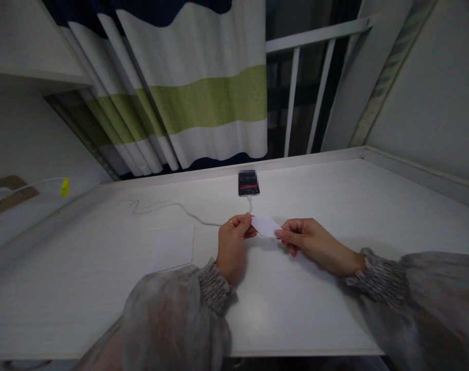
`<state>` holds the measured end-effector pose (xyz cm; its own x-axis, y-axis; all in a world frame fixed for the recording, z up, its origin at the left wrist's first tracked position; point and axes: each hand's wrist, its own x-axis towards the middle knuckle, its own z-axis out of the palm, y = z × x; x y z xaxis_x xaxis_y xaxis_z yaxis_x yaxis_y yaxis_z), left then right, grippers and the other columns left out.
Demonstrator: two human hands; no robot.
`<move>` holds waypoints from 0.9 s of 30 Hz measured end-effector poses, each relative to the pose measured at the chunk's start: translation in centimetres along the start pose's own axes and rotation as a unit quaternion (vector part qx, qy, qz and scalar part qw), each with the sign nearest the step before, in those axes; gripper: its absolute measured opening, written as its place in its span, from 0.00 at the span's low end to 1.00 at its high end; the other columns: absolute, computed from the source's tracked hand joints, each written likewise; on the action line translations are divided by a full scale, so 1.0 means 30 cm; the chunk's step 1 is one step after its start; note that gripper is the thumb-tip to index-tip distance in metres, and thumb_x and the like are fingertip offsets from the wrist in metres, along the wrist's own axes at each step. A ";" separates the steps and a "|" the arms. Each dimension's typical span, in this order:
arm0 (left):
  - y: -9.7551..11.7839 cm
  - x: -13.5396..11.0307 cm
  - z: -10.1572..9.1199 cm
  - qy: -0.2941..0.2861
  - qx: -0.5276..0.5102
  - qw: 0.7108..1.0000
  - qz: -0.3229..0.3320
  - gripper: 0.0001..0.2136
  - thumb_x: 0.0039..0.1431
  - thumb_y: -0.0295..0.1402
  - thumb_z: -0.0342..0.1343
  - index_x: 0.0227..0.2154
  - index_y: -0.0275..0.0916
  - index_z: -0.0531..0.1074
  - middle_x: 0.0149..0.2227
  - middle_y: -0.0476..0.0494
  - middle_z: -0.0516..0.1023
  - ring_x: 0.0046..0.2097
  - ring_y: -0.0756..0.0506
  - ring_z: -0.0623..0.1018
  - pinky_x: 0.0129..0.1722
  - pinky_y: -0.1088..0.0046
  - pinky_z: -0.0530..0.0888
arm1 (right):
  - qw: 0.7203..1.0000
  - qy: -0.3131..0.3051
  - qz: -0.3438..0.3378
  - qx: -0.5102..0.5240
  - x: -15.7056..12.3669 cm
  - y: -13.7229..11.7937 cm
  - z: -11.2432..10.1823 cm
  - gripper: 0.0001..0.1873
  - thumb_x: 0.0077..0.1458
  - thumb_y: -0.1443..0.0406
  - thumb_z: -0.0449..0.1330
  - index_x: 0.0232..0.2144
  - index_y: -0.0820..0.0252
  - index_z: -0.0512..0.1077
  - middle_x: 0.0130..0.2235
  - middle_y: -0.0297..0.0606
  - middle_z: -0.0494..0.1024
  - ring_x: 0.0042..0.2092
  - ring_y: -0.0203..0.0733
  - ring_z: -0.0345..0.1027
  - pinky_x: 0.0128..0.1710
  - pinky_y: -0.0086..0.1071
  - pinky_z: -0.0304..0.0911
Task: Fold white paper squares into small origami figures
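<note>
A small piece of white paper (pixel 265 225), seemingly folded, is held above the desk between my two hands. My left hand (pixel 234 245) pinches its left end between thumb and fingers; a ring shows on one finger. At the right end, my right hand (pixel 309 241) grips the paper the same way. White sheets of paper (pixel 175 246) lie flat on the desk to the left of my left hand. Beyond my hands lies a phone (pixel 248 183) with its screen lit and a white cable (pixel 250 203) plugged into its near end.
The white desk (pixel 307 309) has a raised rim at the back and right. A thin cable (pixel 180 207) runs across its left side. Behind hangs a striped curtain (pixel 211 103) beside a window with white bars (pixel 294 98). A yellow tag (pixel 65 187) hangs on a cord at left.
</note>
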<state>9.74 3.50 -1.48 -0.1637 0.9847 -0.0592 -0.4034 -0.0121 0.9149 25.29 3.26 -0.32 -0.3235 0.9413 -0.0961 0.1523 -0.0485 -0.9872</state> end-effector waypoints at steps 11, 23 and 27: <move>0.002 -0.005 0.009 0.024 -0.007 1.000 0.001 0.09 0.39 0.34 0.60 0.20 0.34 0.68 0.21 0.51 0.70 0.24 0.55 0.69 0.27 0.78 0.67 | 0.995 0.035 -0.042 -0.082 -0.008 -0.017 -0.010 0.15 0.43 0.54 0.56 0.17 0.60 0.64 0.15 0.28 0.61 0.17 0.29 0.51 0.17 0.27 0.45; -0.021 0.025 -0.025 -0.057 0.154 0.986 0.028 0.08 0.39 0.31 0.61 0.24 0.34 0.72 0.23 0.48 0.73 0.26 0.52 0.71 0.28 0.77 0.67 | 0.990 -0.003 -0.004 -0.142 0.023 0.014 -0.091 0.15 0.40 0.55 0.57 0.16 0.61 0.66 0.14 0.27 0.56 0.17 0.29 0.44 0.16 0.28 0.38; -0.025 0.021 -0.030 -0.140 0.256 0.955 0.047 0.10 0.39 0.33 0.62 0.27 0.35 0.75 0.26 0.45 0.75 0.28 0.50 0.71 0.28 0.77 0.66 | 0.985 -0.056 0.017 -0.164 0.017 0.005 -0.090 0.12 0.39 0.58 0.58 0.15 0.61 0.66 0.14 0.27 0.58 0.17 0.29 0.45 0.17 0.27 0.39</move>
<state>9.13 3.98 -2.57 0.0989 0.9921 0.0773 0.1057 -0.0877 0.9905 27.68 4.63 -0.16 -0.4120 0.8971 -0.1596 0.4513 0.0488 -0.8910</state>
